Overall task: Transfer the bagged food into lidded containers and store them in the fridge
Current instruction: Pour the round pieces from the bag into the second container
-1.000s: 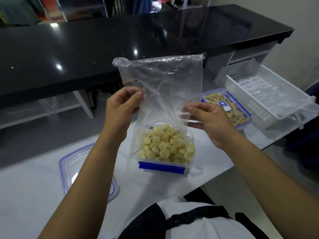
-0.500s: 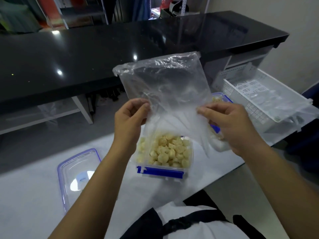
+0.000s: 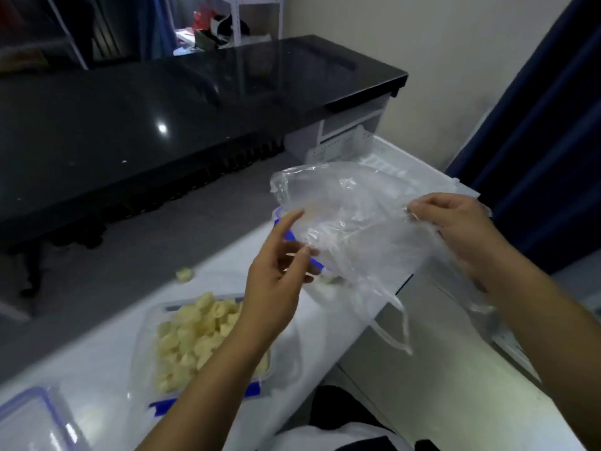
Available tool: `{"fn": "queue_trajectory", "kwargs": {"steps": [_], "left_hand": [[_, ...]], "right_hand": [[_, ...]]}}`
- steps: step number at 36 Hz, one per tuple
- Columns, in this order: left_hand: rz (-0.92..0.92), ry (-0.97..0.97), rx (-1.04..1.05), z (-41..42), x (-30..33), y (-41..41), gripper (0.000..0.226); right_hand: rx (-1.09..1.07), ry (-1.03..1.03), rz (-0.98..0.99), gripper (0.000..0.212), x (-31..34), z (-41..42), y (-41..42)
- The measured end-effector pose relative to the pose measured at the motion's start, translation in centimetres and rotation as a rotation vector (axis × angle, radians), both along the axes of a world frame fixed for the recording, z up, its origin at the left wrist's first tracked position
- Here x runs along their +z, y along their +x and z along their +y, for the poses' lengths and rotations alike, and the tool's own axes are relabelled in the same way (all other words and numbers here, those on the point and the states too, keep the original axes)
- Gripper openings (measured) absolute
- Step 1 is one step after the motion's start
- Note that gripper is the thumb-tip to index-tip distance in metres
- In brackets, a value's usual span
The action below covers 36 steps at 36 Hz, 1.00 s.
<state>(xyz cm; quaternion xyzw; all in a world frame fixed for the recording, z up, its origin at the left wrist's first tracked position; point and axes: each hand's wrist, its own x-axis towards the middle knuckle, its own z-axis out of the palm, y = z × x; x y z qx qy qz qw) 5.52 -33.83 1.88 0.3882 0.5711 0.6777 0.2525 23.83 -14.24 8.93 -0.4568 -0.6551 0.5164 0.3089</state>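
Head view: right hand (image 3: 455, 229) pinches empty bag (image 3: 351, 222); left hand (image 3: 276, 271) loosely open.

The scene is dim and bluish, lit softly from overhead. 1 small bright glare spot (image 3: 161, 127) sits on the glossy black counter (image 3: 136, 125), which also mirrors the room faintly. Motion blur smears the whole frame, most on the food (image 3: 192, 336) and the lid (image 3: 29, 418) at lower left. The clear bag (image 3: 351, 222) shows pale highlights. Straight edges bow toward the corners from the wide lens.
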Motion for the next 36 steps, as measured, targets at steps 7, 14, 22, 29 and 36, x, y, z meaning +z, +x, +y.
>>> {"fn": "queue_trajectory", "kwargs": {"steps": [7,14,22,29,36], "left_hand": [[0.175,-0.088,-0.063,8.4,1.9,2.7,0.023],[0.423,-0.01,0.083,16.4,5.0,5.2,0.02],[0.773,-0.567,-0.135,28.3,4.4,7.6,0.058],[0.774,-1.042,-0.194,38.0,-2.2,8.0,0.07],[0.774,-1.356,-0.351,40.6,-8.0,9.5,0.086]], "right_hand": [[0.02,0.08,-0.199,0.008,1.2,10.7,3.9],[0.064,0.101,-0.317,0.005,1.6,21.1,5.4],[0.081,0.077,-0.428,0.007,-3.3,29.8,4.3],[0.406,0.652,-0.717,0.065,-8.0,31.9,2.0],[0.815,0.566,-1.107,0.057,-13.8,32.4,0.0]]}}
